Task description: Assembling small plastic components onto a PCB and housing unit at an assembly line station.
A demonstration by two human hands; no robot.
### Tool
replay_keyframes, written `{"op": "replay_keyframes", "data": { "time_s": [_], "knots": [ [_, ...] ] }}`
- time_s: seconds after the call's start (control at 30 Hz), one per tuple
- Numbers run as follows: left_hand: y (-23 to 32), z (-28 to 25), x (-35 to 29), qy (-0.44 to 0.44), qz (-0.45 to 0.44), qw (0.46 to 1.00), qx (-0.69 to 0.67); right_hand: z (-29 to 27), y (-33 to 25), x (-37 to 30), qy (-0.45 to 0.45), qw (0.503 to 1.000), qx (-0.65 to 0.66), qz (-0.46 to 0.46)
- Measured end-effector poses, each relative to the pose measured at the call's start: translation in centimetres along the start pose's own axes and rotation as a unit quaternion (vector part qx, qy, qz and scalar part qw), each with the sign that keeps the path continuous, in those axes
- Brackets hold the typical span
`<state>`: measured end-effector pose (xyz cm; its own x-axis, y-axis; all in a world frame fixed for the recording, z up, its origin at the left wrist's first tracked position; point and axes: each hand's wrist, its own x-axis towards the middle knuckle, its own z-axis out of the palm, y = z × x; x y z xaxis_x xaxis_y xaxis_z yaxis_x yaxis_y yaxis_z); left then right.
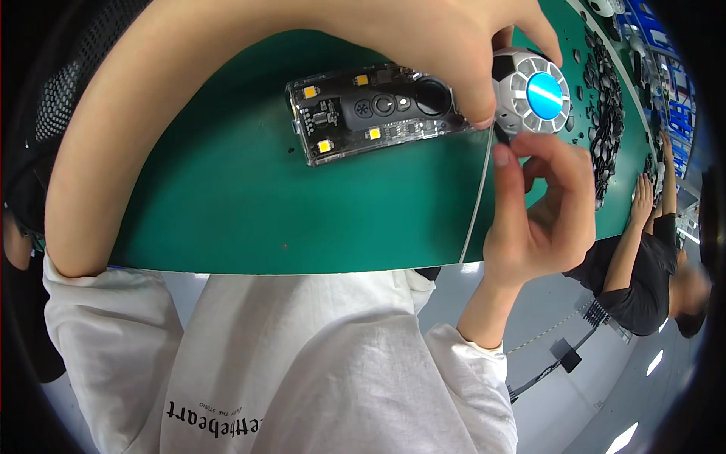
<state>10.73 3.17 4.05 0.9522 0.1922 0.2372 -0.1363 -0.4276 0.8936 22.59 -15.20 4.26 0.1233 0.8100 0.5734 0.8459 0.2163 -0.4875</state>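
Note:
A flashlight-like device (325, 117) with a clear casing, black inner panel and several yellow light squares lies on the green tabletop (318, 219). Its round silver head (518, 113), ringed with vents around a bright blue disc, faces right. My left hand (446, 49) reaches over from above, fingers closed around the device beside that head. Just below the head, the thumb and forefinger of my right hand (544, 219) pinch together. A small dark bit shows by these fingertips; what they hold is too hidden to name. A thin pale line (478, 197) runs from there to the near table edge.
A long heap of small dark pieces (603, 129) lies along the right side of the table. Beyond it sits a person in black (643, 272), with hands on the table. At the left stands a black mesh chair back (64, 98).

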Motion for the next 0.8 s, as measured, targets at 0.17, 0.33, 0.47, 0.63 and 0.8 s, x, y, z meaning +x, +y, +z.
{"op": "replay_keyframes", "data": {
  "time_s": [0.17, 0.33, 0.47, 0.63, 0.8],
  "knots": [
    [-0.8, 1.0, 0.2, 0.025, 0.019, 0.997, -0.073, 0.8, -0.2, 0.7, 0.036, 0.998, -0.052, -0.016],
    [-1.3, 0.9, 0.3, 0.037, 0.040, 0.994, -0.091, 1.4, -0.5, 1.0, 0.097, 0.994, -0.028, 0.030],
    [-1.2, 0.2, 0.0, 0.021, 0.064, 0.997, -0.023, 1.3, -0.3, 1.1, 0.093, 0.995, -0.022, 0.038],
    [-0.7, -0.4, -0.1, -0.017, 0.013, 0.999, -0.046, 1.2, 0.4, 1.2, 0.074, 0.997, -0.023, 0.023],
    [-0.5, -0.4, 0.3, -0.055, -0.023, 0.996, -0.068, 0.8, 1.2, 1.1, 0.050, 0.997, -0.049, -0.034]
  ]
}}
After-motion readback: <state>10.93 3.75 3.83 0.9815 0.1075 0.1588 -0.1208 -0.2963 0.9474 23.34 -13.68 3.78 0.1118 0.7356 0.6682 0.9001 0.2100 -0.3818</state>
